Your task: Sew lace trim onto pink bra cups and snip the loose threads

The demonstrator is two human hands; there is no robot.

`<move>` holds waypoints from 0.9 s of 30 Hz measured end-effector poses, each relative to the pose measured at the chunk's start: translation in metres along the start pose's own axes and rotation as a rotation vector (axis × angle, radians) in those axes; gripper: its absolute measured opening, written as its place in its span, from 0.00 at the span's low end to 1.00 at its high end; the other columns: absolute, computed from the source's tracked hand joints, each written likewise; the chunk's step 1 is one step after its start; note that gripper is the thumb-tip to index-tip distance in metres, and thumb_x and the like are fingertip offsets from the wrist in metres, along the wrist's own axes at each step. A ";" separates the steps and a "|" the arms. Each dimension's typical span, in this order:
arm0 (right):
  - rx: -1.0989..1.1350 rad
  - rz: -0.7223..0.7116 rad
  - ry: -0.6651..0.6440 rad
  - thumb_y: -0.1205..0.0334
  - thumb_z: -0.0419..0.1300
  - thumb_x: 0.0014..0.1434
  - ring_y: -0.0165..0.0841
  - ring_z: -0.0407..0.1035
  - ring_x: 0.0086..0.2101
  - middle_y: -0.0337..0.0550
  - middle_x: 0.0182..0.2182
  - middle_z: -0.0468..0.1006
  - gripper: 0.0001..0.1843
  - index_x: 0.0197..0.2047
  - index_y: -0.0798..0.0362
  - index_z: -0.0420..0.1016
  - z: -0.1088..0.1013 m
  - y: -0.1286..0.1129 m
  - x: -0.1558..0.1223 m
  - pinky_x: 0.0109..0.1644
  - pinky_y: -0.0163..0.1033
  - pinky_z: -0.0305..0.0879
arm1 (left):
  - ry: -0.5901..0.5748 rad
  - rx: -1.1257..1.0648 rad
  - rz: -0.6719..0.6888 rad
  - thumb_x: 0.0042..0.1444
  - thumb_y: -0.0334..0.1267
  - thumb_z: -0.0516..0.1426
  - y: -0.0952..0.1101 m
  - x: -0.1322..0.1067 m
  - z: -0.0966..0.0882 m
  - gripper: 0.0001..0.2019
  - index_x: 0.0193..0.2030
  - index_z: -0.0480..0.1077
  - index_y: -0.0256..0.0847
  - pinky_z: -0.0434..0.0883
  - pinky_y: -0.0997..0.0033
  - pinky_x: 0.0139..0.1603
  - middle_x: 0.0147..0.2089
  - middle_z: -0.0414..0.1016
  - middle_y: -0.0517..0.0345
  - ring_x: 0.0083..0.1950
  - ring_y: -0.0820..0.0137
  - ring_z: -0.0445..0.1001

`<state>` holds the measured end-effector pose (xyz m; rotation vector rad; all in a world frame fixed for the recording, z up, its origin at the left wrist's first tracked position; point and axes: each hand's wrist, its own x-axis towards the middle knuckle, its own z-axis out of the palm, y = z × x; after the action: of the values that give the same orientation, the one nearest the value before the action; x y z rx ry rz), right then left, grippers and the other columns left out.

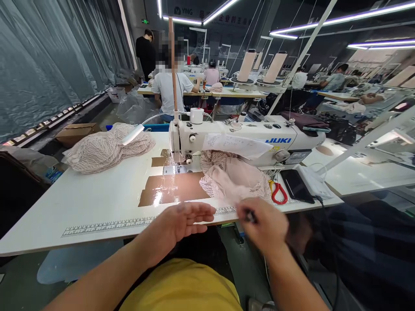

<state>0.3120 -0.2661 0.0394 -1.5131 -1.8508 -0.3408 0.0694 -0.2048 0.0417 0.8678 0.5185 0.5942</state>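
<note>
Head view: lace fabric [233,175] is bunched partly under the sewing machine [227,129]; likely light, soft, best pinched at its near edge. The left hand's [178,220] fingers are loosely spread, empty; a dark object [250,216] is gripped by the right hand [266,224].

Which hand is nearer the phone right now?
Right. The right hand is at the table's near edge, left of the phone and closer to the wearer, not touching it. The left hand is farther left, with the right between.
</note>
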 end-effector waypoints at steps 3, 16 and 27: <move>0.272 -0.311 -0.204 0.69 0.51 0.57 0.32 0.68 0.25 0.39 0.24 0.76 0.11 0.32 0.46 0.72 0.029 -0.047 -0.009 0.28 0.36 0.60 | -0.001 -0.088 -0.037 0.56 0.51 0.60 -0.013 0.014 -0.006 0.20 0.48 0.75 0.37 0.72 0.65 0.49 0.48 0.76 0.46 0.49 0.60 0.74; 0.762 -0.109 -0.461 0.59 0.59 0.59 0.30 0.69 0.26 0.40 0.28 0.76 0.09 0.42 0.50 0.72 0.078 -0.062 -0.006 0.30 0.34 0.64 | 0.481 -0.068 0.350 0.54 0.48 0.59 0.033 -0.004 -0.087 0.15 0.41 0.75 0.40 0.72 0.65 0.52 0.42 0.78 0.55 0.48 0.63 0.76; 0.917 0.266 -0.647 0.45 0.47 0.65 0.39 0.73 0.41 0.46 0.36 0.78 0.25 0.53 0.51 0.75 0.090 -0.059 0.052 0.44 0.42 0.69 | 0.183 0.361 0.105 0.44 0.41 0.68 0.050 -0.027 -0.113 0.26 0.51 0.73 0.37 0.70 0.70 0.43 0.45 0.77 0.50 0.44 0.62 0.75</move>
<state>0.2219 -0.1892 0.0237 -1.2112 -1.7951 1.0976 -0.0360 -0.1359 0.0259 1.1943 0.7642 0.6917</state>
